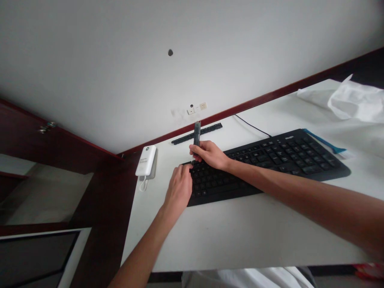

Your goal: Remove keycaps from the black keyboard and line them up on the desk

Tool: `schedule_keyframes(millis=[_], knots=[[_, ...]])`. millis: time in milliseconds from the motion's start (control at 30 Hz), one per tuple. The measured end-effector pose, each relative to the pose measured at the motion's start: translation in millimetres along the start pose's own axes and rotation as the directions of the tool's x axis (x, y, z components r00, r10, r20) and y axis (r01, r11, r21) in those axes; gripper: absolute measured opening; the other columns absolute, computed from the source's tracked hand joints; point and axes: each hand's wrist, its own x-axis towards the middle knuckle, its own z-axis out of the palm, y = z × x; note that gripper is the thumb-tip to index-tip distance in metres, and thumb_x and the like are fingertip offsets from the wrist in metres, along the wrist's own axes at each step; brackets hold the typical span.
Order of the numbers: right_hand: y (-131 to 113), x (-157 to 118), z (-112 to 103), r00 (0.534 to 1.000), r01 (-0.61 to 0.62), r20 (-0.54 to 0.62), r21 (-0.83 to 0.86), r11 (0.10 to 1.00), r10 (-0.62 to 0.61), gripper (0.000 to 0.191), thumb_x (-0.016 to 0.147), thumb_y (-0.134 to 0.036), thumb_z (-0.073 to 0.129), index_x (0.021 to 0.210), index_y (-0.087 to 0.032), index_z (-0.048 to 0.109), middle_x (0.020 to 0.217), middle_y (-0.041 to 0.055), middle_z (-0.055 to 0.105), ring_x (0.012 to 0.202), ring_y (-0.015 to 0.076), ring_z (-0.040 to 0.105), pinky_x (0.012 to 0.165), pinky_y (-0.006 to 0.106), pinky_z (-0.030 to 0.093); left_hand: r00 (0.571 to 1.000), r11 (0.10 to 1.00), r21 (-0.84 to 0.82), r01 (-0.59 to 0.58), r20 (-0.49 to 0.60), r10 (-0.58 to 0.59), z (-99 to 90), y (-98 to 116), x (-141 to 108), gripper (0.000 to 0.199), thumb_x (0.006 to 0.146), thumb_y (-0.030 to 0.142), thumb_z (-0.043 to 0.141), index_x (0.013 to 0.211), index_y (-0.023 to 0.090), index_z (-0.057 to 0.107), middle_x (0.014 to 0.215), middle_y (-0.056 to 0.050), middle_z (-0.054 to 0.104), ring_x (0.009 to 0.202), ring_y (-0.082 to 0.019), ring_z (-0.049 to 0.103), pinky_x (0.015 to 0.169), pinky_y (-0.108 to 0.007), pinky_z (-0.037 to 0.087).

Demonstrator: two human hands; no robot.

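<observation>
My right hand (208,155) grips an upright dark-handled screwdriver (197,134), whose thin shaft points down to the left end of a black computer keyboard (285,156). My left hand (179,188) lies curled over that end of the keyboard, next to the shaft tip. Its fingertips rest on or near the keys and hide the corner. I cannot tell whether they hold anything small. Just beyond the screwdriver, a narrow black strip of keys (207,130) lies on the white desk (240,236).
A white power bank (145,161) with a short white cable lies left of my hands. A blue-handled brush (325,144) touches the keyboard's far right corner. White cloth (351,100) lies at the far right. Dark red wooden trim borders the desk's far and left edges.
</observation>
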Motion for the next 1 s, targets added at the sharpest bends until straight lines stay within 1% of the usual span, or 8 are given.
schedule_keyframes(millis=[67,133,200,267,500,733,833,1000], knots=[[1.2,0.5,0.0,1.0,-0.011,-0.008,0.003,1.0,0.011,0.047,0.094,-0.059,0.058,0.082,-0.014,0.066,0.068,0.0027,0.062,0.061,0.0137,0.057,0.061,0.028,0.049,0.998,0.994,-0.113,0.006,0.065,0.001,-14.1,-7.2,1.0,0.017,0.1,0.015,0.05,0.113,0.02,0.059,0.107,-0.006,0.063,0.102,-0.023,0.061,0.093,-0.039,0.052],[2.1,0.6,-0.3,1.0,-0.018,-0.008,0.01,1.0,0.018,0.048,0.094,-0.06,0.057,0.083,-0.014,0.067,0.068,0.0026,0.062,0.061,0.0139,0.057,0.061,0.028,0.049,0.988,0.979,-0.205,0.0,0.149,0.032,-27.9,-14.9,0.0,0.016,0.097,0.021,0.06,0.114,0.023,0.061,0.112,-0.004,0.063,0.101,-0.02,0.063,0.092,-0.035,0.053],[2.5,0.5,-0.6,1.0,-0.01,-0.001,0.008,1.0,0.01,0.048,0.095,-0.06,0.057,0.084,-0.014,0.067,0.068,0.0023,0.062,0.061,0.0139,0.057,0.061,0.028,0.048,0.979,0.973,-0.229,-0.019,0.194,0.064,-36.8,-21.1,-2.4,0.019,0.097,0.023,0.064,0.115,0.025,0.064,0.116,-0.003,0.063,0.103,-0.019,0.064,0.093,-0.033,0.053],[2.2,0.0,-0.9,1.0,0.001,0.008,-0.001,1.0,-0.001,0.048,0.095,-0.06,0.057,0.084,-0.014,0.067,0.068,0.0021,0.061,0.06,0.0139,0.056,0.06,0.028,0.048,0.98,0.977,-0.211,-0.023,0.186,0.064,-39.1,-25.1,-5.1,0.019,0.098,0.023,0.063,0.116,0.025,0.067,0.115,-0.004,0.065,0.104,-0.019,0.065,0.094,-0.034,0.053],[0.1,-1.1,0.0,1.0,-0.008,0.005,0.001,1.0,0.008,0.048,0.094,-0.059,0.057,0.082,-0.014,0.067,0.067,0.0023,0.061,0.061,0.0144,0.057,0.061,0.029,0.048,0.993,0.988,-0.137,-0.068,0.089,0.08,-28.1,-23.9,-8.9,0.016,0.099,0.023,0.062,0.113,0.023,0.069,0.111,-0.004,0.068,0.102,-0.02,0.067,0.095,-0.037,0.056],[1.4,-0.1,0.3,1.0,-0.008,0.003,-0.016,1.0,0.008,0.047,0.094,-0.059,0.057,0.082,-0.015,0.067,0.067,0.0025,0.063,0.061,0.0143,0.058,0.061,0.028,0.048,0.991,0.986,0.106,-0.13,-0.029,0.134,-7.4,-15.1,-23.0,0.02,0.102,0.014,0.05,0.12,0.02,0.057,0.112,-0.008,0.062,0.105,-0.023,0.061,0.094,-0.042,0.056],[1.2,-0.2,0.4,1.0,-0.007,0.001,-0.017,1.0,0.007,0.047,0.094,-0.059,0.057,0.082,-0.014,0.067,0.067,0.0024,0.063,0.061,0.0142,0.058,0.061,0.028,0.049,0.987,0.98,0.128,-0.153,-0.028,0.158,-2.3,-15.4,-25.4,0.02,0.103,0.014,0.047,0.121,0.019,0.054,0.114,-0.009,0.06,0.106,-0.023,0.06,0.094,-0.042,0.056],[0.9,-0.9,0.2,1.0,-0.008,0.014,-0.008,1.0,0.008,0.048,0.094,-0.059,0.057,0.081,-0.014,0.067,0.067,0.0021,0.061,0.06,0.0137,0.056,0.06,0.028,0.048,0.985,0.977,0.127,-0.169,-0.013,0.172,-3.9,-17.7,-23.1,0.019,0.104,0.015,0.045,0.121,0.019,0.053,0.116,-0.009,0.059,0.107,-0.024,0.06,0.095,-0.042,0.055]])
